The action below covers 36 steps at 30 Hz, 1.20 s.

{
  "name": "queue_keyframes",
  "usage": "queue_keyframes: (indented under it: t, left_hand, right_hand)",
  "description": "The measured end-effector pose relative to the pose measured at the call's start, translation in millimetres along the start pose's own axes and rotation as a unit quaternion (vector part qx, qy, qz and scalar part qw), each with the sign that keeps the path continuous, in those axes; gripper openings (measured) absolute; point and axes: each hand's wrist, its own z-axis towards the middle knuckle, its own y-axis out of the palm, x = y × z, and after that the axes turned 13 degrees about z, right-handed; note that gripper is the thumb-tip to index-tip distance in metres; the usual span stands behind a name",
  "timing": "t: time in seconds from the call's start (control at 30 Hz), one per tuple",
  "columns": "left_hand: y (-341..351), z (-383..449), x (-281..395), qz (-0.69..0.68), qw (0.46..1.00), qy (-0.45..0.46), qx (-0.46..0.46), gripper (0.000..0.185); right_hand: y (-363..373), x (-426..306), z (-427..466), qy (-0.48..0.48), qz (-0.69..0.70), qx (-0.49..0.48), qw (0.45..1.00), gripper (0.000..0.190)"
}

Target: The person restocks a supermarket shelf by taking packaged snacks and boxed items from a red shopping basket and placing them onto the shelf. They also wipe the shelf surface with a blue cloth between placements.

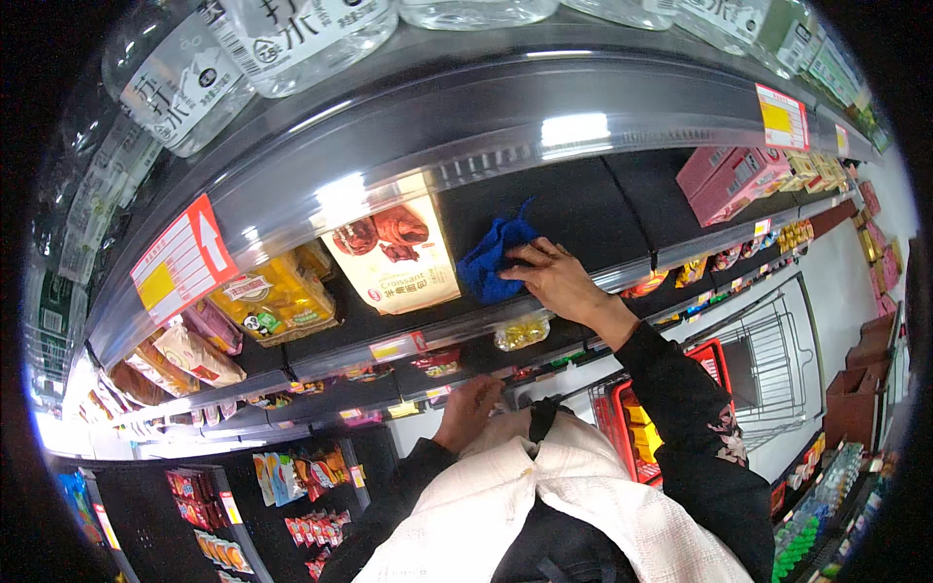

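Observation:
My right hand [565, 280] grips a crumpled blue cloth [492, 262] against the black surface of a store shelf [583, 211]. Just left of the cloth stands a cream croissant package [397, 251]. Further left on that shelf are a yellow bread package [280, 295] and several smaller bread packs [197, 353]. Low in front of my body, near the shelf's front edge, is my left hand [470, 412]; its fingers are bent and partly blurred, and whether it holds anything is unclear.
Large water bottles [291, 36] line the upper shelf, whose edge carries price tags [781, 116]. Pink boxes [736, 178] stand at the right. Snack packs [521, 333] lie on the shelf below. A red shopping basket [627, 430] and a wire cart [773, 364] are at the lower right.

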Motion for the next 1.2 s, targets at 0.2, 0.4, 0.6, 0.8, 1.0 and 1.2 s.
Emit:
queue_keyframes:
  t: [0.2, 0.4, 0.6, 0.8, 1.0, 1.2]
  left_hand:
    - [3, 5, 2, -0.011, 1.000, 0.014, -0.020, 0.021]
    - [-10, 25, 25, -0.105, 0.988, -0.047, -0.099, 0.029]
    - [-9, 75, 69, -0.358, 0.911, -0.084, -0.186, 0.057]
    - [27, 80, 80, -0.501, 0.806, -0.147, -0.278, 0.058]
    - [66, 85, 51, -0.292, 0.879, -0.190, -0.325, 0.054]
    - [111, 90, 29, -0.330, 0.816, -0.260, -0.397, 0.055]
  right_hand:
    - [-30, -2, -17, 0.075, 0.054, 0.064, 0.994, 0.034]
    - [-82, -28, -56, 0.136, 0.383, 0.175, 0.897, 0.033]
    - [-54, -62, -101, 0.183, 0.632, 0.211, 0.723, 0.041]
    - [13, -66, -149, 0.220, 0.697, 0.340, 0.592, 0.066]
    - [64, -80, -214, 0.365, 0.590, 0.416, 0.587, 0.070]
    - [111, -95, -268, 0.473, 0.524, 0.435, 0.559, 0.038]
